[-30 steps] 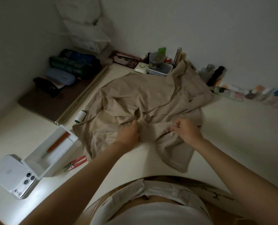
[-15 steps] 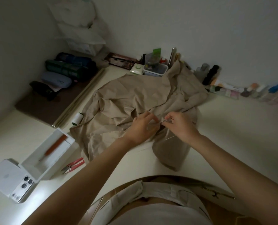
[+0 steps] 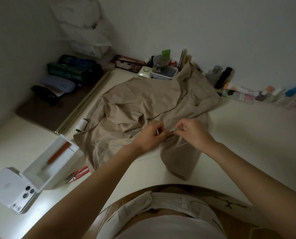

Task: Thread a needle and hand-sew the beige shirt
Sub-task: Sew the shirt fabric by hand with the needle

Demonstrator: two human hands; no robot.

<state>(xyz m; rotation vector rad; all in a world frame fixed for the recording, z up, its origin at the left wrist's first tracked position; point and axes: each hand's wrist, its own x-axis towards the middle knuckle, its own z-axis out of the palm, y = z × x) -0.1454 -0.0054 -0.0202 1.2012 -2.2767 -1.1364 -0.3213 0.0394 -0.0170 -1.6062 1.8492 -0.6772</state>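
Note:
The beige shirt (image 3: 143, 104) lies crumpled across the white table (image 3: 247, 144). Over its near edge, my left hand (image 3: 149, 135) pinches a fold of the fabric with curled fingers. Close beside it, my right hand (image 3: 192, 133) pinches the thin metal needle (image 3: 174, 130), its tip pointing at the left fingers. A pale thread (image 3: 181, 145) runs down from the right hand over the cloth. A white thread spool (image 3: 81, 125) lies on the table just left of the shirt.
Red thread snips (image 3: 78, 174) lie near the front edge. To their left sit a white open box (image 3: 40, 163) holding an orange-handled tool and a white phone (image 3: 17, 195). Small containers (image 3: 162, 70) and bottles (image 3: 273, 95) line the wall. Cases (image 3: 57, 83) fill the left shelf.
My left hand has moved right along the shirt's edge, close to the right hand. Both hands now meet over one fold, and the shirt's lower flap has been drawn in.

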